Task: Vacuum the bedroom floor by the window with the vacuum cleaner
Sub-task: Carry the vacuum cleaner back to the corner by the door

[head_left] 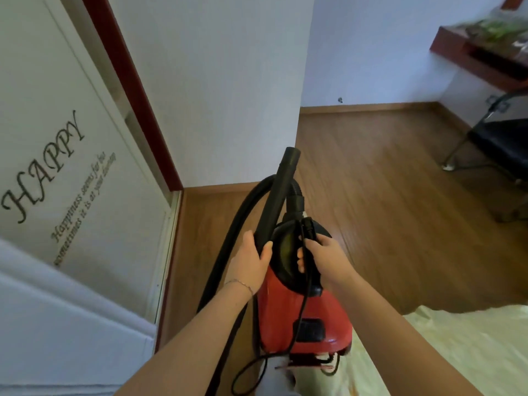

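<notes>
i carry the vacuum (300, 307) lifted between my arms, above the floor (385, 167). my right hand (325, 252) curls its fingers round the handle (314, 285) and cord (300, 318), i think to bear the weight. my left hand (253, 261) wraps the tube (278, 192) so it cannot swing.

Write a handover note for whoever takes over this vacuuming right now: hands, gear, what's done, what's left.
Left hand grips the black wand.
Right hand grips the red vacuum cleaner by its top, with the cord pinched in.
The machine is held up in front of the body; the hose loops left.
Done: machine picked up.
Left: probably set it down, plug in, vacuum the wooden floor. No window in view.
</notes>
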A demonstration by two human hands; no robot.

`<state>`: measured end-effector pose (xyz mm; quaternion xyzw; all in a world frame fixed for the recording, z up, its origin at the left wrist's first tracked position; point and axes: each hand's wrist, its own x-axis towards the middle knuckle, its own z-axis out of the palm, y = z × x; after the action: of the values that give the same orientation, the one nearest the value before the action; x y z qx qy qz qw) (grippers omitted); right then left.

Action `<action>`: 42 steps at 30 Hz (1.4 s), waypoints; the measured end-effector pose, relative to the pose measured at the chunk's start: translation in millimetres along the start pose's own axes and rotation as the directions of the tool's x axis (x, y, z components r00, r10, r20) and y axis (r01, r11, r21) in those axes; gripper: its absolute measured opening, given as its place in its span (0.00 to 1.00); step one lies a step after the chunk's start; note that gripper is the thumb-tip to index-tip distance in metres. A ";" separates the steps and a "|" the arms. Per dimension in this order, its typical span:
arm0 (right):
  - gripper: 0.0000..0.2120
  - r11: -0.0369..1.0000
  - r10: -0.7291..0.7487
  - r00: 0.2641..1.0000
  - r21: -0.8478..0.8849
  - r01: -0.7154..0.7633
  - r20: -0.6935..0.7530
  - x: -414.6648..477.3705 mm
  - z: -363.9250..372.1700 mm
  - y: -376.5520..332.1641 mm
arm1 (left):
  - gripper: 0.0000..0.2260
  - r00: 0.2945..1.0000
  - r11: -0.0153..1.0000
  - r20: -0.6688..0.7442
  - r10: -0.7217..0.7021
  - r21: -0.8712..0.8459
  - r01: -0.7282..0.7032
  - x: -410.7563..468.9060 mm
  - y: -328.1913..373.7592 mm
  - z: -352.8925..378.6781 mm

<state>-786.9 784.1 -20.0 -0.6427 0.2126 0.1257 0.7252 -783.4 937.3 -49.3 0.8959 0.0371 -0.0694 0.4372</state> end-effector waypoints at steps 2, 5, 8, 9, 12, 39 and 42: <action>0.09 1.000 0.010 1.000 0.001 -0.010 -0.009 38.3 -6.8 -12.9 | 0.17 1.000 1.000 0.004 -0.008 -0.001 0.008 43.5 12.6 7.5; 0.09 1.000 0.031 0.999 -0.005 -0.031 -0.040 85.5 -21.4 -35.9 | 0.15 0.999 1.000 0.036 -0.022 0.015 0.021 101.0 35.7 17.7; 0.09 1.000 0.017 0.998 -0.014 -0.018 -0.056 127.7 -37.1 -66.1 | 0.16 0.999 0.999 0.053 0.011 0.042 -0.013 152.6 60.2 28.5; 0.08 1.000 0.016 0.997 -0.017 -0.018 -0.072 140.4 -42.7 -75.5 | 0.15 0.998 0.999 0.062 0.027 0.045 -0.030 167.4 68.8 32.0; 0.09 1.000 0.002 0.995 -0.026 -0.004 -0.101 174.7 -59.4 -101.7 | 0.13 0.993 0.997 0.089 0.074 0.016 -0.076 208.2 94.3 42.5; 0.09 0.998 0.068 0.923 0.018 -0.066 -0.378 524.2 -213.0 -286.1 | 0.09 0.898 0.966 0.387 0.211 0.060 -0.253 630.9 265.0 189.3; 0.09 0.996 0.080 0.921 0.065 -0.059 -0.381 557.0 -236.6 -305.6 | 0.09 0.895 0.967 0.392 0.211 0.048 -0.249 663.8 288.5 206.8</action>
<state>-193.4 456.8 -32.9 -0.6279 0.3761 0.0178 0.6812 -110.2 600.6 -54.6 0.8830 -0.1588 -0.1930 0.3973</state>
